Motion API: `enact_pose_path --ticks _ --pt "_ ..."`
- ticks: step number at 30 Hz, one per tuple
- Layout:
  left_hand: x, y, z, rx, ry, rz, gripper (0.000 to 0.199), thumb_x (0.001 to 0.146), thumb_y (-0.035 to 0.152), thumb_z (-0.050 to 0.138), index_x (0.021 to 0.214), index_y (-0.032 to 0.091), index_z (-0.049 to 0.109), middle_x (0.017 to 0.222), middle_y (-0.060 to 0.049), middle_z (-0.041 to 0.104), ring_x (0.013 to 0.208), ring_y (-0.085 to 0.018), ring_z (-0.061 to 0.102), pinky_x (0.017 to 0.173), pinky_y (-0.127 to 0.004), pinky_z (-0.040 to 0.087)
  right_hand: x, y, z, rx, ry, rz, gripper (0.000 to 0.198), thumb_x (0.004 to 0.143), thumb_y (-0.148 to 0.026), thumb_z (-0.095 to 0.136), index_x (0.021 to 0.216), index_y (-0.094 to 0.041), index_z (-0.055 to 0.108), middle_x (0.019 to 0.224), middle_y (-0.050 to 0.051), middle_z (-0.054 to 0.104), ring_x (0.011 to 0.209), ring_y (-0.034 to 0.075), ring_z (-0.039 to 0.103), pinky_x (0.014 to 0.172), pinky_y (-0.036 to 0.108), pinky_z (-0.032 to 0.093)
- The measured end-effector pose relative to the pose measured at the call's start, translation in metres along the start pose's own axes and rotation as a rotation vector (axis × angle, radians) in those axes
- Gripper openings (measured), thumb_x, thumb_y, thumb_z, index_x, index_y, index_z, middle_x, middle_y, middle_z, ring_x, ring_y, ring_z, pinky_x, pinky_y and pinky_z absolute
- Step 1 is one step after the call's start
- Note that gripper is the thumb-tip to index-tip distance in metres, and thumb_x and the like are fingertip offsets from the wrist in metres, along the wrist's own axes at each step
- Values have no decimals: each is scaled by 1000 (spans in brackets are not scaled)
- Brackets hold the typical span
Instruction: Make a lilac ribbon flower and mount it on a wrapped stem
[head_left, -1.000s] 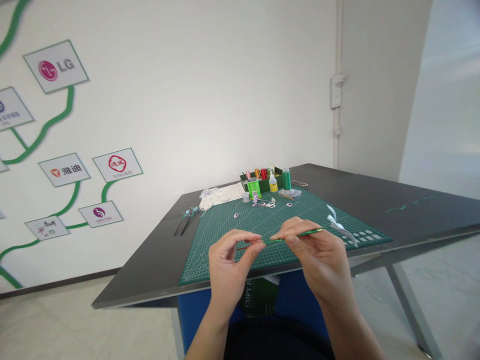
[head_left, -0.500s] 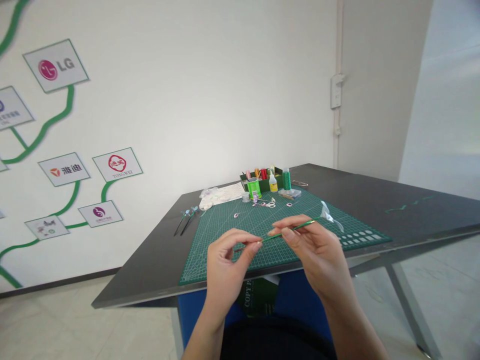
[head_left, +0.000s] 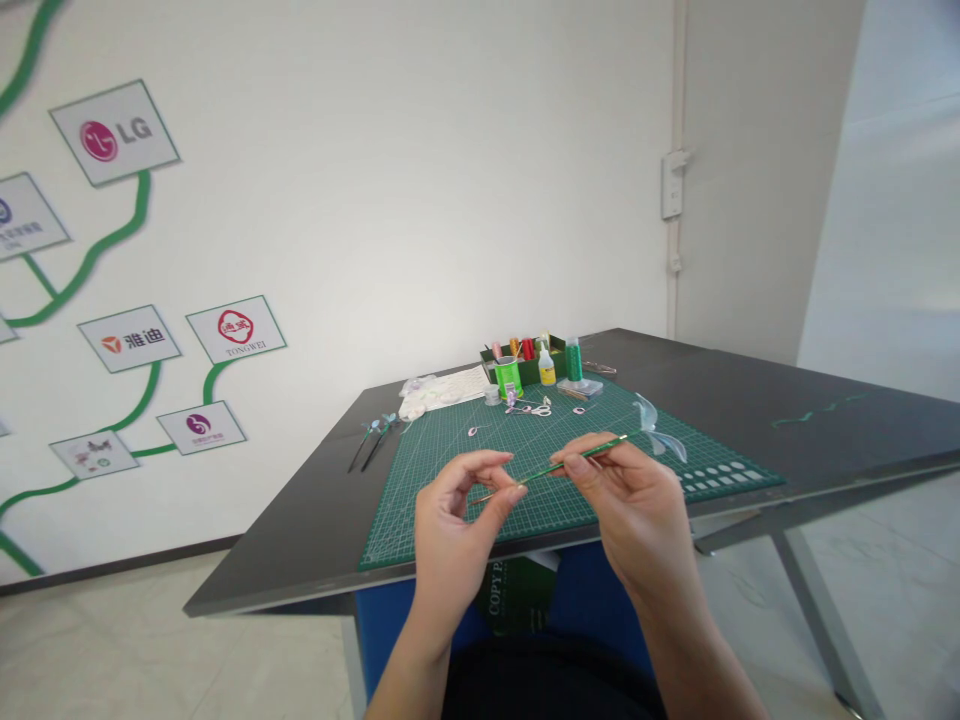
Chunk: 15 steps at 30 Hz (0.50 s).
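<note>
A thin green-wrapped flower stem [head_left: 536,474] slants between my two hands above the cutting mat [head_left: 420,510]. At its upper right end are translucent, pale blue-white petals [head_left: 664,441]. My right hand [head_left: 630,500] pinches the stem between thumb and fingers, just below the petals. My left hand [head_left: 461,515] loosely holds the lower end; the stem crosses the thumb tip while the index finger is lifted a little off it. The bare, brownish tip of the stem shows within the curl of the left hand.
Behind the hands stand a bright green tin [head_left: 508,377], a yellow-labelled glue bottle [head_left: 547,367], a green thread spool [head_left: 574,360] and a dark box of spools [head_left: 529,349]. White scissors [head_left: 541,408] lie on the mat. Blue-tipped dark stems [head_left: 377,443] lie left; green scraps [head_left: 817,411] lie right.
The petals have turned and now spread wider. My left index finger has lifted away from the thumb. My right hand has shifted slightly, still pinching the stem.
</note>
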<state>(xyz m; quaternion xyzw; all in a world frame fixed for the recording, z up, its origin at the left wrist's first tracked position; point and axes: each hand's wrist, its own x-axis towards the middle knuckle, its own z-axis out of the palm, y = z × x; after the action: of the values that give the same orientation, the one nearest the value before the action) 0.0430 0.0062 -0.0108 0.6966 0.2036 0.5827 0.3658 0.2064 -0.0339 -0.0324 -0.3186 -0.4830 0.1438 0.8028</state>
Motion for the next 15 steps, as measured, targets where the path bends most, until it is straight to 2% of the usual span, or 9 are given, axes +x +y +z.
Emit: enact_pose_path --ticks 8,11,15 --pt "2 -5 -1 -131 -15 -107 25 80 19 89 103 17 80 80 -3 78 75 -15 74 73 -23 58 2 -3 -1 -8 -38 -50 11 96 -20 78 88 -24 84 83 3 82 77 19 78 72 27 65" --pt "2 -5 -1 -88 26 -55 22 81 20 89 101 17 80 79 -3 78 76 -16 74 75 -24 59 3 -4 -2 14 -88 -50 13 98 -23 76 88 -24 85 85 4 82 80 19 78 75 28 65" --pt "-1 -3 -1 31 117 83 18 85 18 87 101 19 80 80 -1 78 79 -16 75 81 -24 59 4 0 0 92 -95 37 9 96 -32 82 94 -25 84 88 4 82 82 19 78 74 27 64"
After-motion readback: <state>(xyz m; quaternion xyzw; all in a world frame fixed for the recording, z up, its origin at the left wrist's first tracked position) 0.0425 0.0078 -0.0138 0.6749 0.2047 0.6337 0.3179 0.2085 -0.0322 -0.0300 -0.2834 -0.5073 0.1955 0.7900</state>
